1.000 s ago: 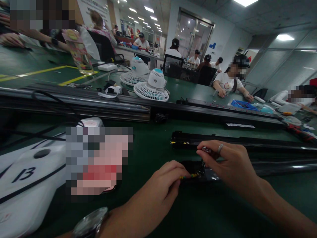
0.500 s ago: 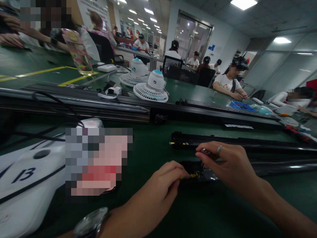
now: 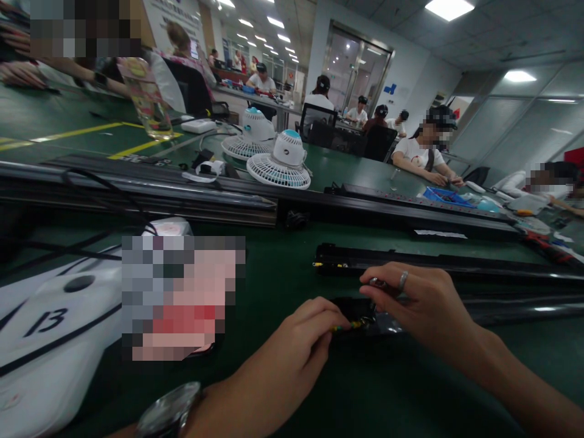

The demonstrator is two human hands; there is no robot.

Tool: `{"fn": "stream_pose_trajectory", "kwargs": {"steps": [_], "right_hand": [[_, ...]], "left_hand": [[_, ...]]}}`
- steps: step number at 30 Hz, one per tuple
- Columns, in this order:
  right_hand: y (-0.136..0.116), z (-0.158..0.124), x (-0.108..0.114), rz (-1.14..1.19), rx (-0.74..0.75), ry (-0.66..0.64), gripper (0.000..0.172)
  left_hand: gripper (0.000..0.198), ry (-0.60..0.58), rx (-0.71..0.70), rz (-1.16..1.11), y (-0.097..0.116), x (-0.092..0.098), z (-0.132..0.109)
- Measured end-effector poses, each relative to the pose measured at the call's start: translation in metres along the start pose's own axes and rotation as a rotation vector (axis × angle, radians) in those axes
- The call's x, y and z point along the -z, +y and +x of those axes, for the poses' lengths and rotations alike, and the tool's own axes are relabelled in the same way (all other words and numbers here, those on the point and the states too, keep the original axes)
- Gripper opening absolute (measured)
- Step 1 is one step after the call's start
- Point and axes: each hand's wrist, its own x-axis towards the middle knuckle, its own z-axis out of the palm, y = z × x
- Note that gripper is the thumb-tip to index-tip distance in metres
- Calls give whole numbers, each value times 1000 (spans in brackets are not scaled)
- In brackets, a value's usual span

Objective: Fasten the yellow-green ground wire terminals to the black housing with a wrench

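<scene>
My left hand (image 3: 292, 347), with a watch (image 3: 168, 413) on its wrist, pinches a small bundle of coloured wires (image 3: 345, 326) at the near end of a long black rail (image 3: 502, 307) lying on the green table (image 3: 283, 267). My right hand (image 3: 420, 301), a ring on one finger, is closed in a pinch over the same rail end, gripping a small metal-tipped tool (image 3: 376, 283) that points down into it. A second black rail (image 3: 410, 260) lies just beyond the hands.
A white case marked 13 (image 3: 41, 340) sits at the near left with black cables over it. Long black rails (image 3: 182, 194) cross the table. Two small white fans (image 3: 280, 161) stand behind them. Several other people sit at tables further back.
Almost nothing has shifted; my right hand has dipped slightly lower over the rail end, while the left hand keeps its pinch on the wires.
</scene>
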Motion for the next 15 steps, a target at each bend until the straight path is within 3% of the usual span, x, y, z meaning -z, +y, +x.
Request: {"fn": "stream_pose_trajectory", "kwargs": {"steps": [15], "right_hand": [[-3,-6,12,91,82,-143,10]], "left_hand": [[37,9,0,6,1,-1,0]]}}
